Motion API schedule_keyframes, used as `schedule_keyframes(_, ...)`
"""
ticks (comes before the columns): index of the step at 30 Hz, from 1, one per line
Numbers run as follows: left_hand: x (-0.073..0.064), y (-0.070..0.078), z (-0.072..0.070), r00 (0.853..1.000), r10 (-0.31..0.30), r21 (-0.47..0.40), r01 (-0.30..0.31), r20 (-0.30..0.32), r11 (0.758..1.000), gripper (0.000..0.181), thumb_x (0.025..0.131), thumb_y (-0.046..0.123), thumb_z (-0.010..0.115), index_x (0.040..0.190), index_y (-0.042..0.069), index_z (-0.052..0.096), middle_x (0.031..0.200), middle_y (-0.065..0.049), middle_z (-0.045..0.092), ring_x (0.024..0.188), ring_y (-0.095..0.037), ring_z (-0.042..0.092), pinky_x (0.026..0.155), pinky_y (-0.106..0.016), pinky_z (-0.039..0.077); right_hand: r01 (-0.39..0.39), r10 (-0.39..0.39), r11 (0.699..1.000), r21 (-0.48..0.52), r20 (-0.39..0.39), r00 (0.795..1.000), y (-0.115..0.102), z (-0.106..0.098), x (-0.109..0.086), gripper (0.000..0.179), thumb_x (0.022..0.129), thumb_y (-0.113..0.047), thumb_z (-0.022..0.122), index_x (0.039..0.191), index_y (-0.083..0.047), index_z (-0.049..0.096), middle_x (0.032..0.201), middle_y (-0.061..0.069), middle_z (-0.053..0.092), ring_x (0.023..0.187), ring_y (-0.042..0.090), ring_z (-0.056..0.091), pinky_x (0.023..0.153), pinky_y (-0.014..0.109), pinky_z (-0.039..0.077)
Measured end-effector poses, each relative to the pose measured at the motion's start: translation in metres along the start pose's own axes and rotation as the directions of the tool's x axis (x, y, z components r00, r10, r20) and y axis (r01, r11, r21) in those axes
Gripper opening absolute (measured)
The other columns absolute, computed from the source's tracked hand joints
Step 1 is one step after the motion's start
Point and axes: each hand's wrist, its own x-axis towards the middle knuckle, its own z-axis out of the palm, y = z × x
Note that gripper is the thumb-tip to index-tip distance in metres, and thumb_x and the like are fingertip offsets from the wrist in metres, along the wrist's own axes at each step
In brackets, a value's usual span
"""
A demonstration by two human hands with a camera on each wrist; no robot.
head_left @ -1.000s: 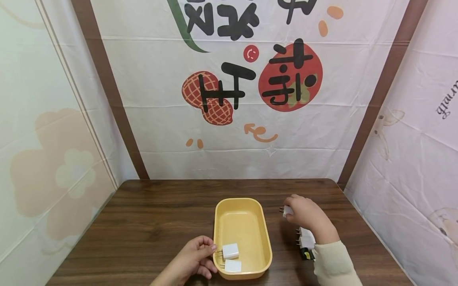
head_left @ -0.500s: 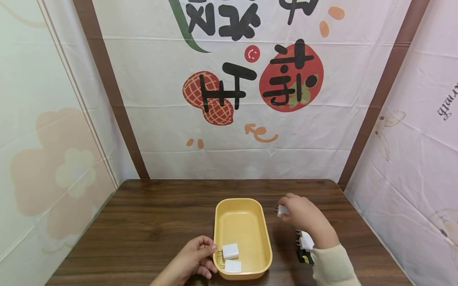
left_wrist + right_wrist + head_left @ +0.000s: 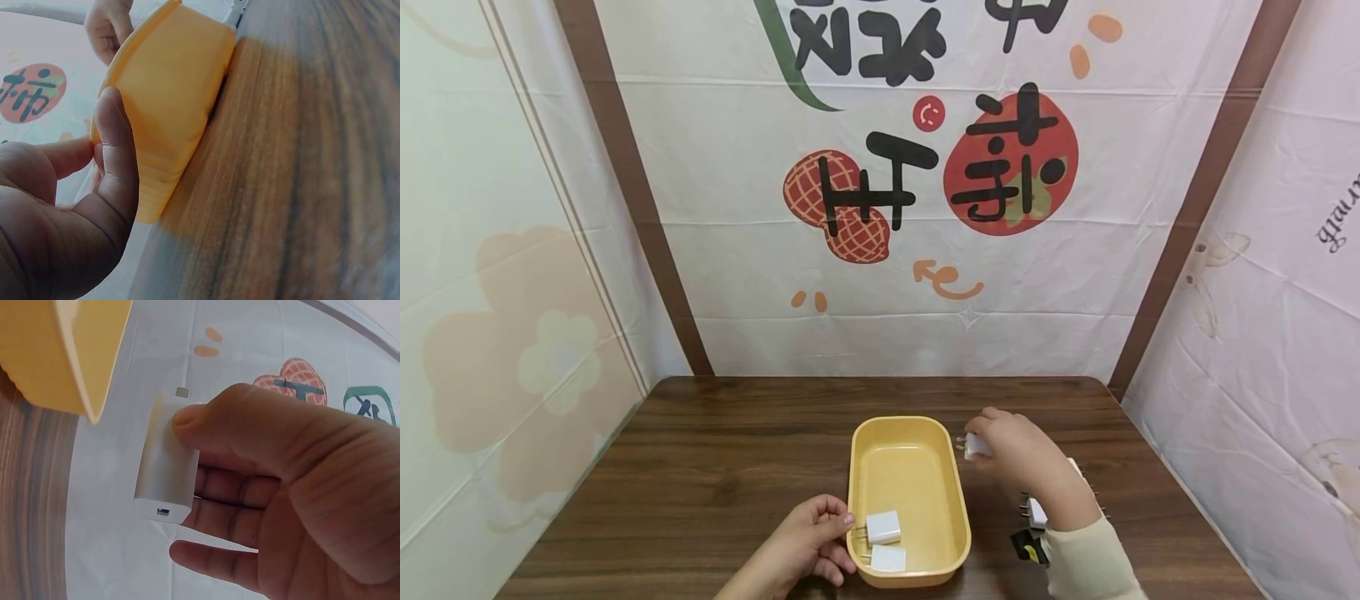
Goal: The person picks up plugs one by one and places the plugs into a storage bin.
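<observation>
A yellow plastic tray (image 3: pixel 917 479) rests on the table, with two white plug chargers inside at its near left: an upper charger (image 3: pixel 883 527) and a lower charger (image 3: pixel 888 559). My left hand (image 3: pixel 811 537) pinches the tray's left rim between thumb and fingers; in the left wrist view the tray wall (image 3: pixel 181 75) rises beside the thumb. Just right of the tray's far end, my right hand (image 3: pixel 1018 450) holds another white charger (image 3: pixel 975 447), prongs toward the tray. The right wrist view shows this charger (image 3: pixel 165 462) under the thumb, its USB port visible.
Right of the tray, more white chargers (image 3: pixel 1037 512) lie on the brown wooden table (image 3: pixel 737 450), partly hidden by my right forearm. A black item with a yellow mark (image 3: pixel 1028 547) lies near them. A printed cloth (image 3: pixel 730 275) hangs behind the table.
My right hand has moved left toward the tray with the charger in it. The black item has shifted slightly left beside the sleeve. My left hand stays on the rim.
</observation>
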Motion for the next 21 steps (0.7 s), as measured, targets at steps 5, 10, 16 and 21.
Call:
schedule_keyframes(5,0.000,0.000,0.000,1.000,0.000,-0.002,0.000,-0.003,1.000,0.024,0.106,0.019,0.057,0.117,0.000,0.047,0.088,-0.010,0.066,0.065,-0.017,0.072,0.052,-0.026,0.058,0.041,-0.041,0.999,-0.005,-0.019,0.999,-0.006,0.003,0.002,0.027,0.083,-0.018,0.083,0.108,-0.012,0.074,0.097,-0.003,0.064,0.080,0.015,0.061,0.074,0.037,0.055)
schedule_keyframes(10,-0.001,-0.001,0.000,1.000,-0.002,-0.002,0.002,-0.002,1.000,0.025,0.106,0.019,0.057,0.117,0.000,0.047,0.088,-0.011,0.066,0.065,-0.016,0.072,0.052,-0.026,0.058,0.077,-0.077,0.997,-0.003,-0.019,0.997,-0.013,0.007,0.005,0.028,0.084,-0.017,0.083,0.109,-0.010,0.074,0.097,-0.003,0.064,0.083,0.014,0.061,0.075,0.036,0.056)
schedule_keyframes(16,0.001,-0.001,0.000,1.000,-0.004,0.007,0.004,-0.009,1.000,0.026,0.106,0.020,0.057,0.119,-0.001,0.047,0.088,-0.012,0.066,0.065,-0.016,0.072,0.051,-0.026,0.058,0.144,-0.146,0.989,-0.039,-0.041,0.988,-0.020,0.013,0.008,0.032,0.079,-0.017,0.082,0.108,-0.009,0.073,0.096,-0.002,0.064,0.081,0.015,0.061,0.073,0.036,0.055)
schedule_keyframes(21,0.001,-0.001,-0.001,1.000,-0.003,0.008,0.003,-0.012,1.000,0.027,0.106,0.020,0.058,0.119,-0.001,0.047,0.088,-0.012,0.066,0.065,-0.017,0.072,0.052,-0.026,0.058,0.191,-0.194,0.980,-0.060,-0.064,0.979,-0.026,0.017,0.011,0.032,0.077,-0.018,0.083,0.107,-0.010,0.073,0.094,-0.001,0.063,0.079,0.016,0.061,0.072,0.036,0.055)
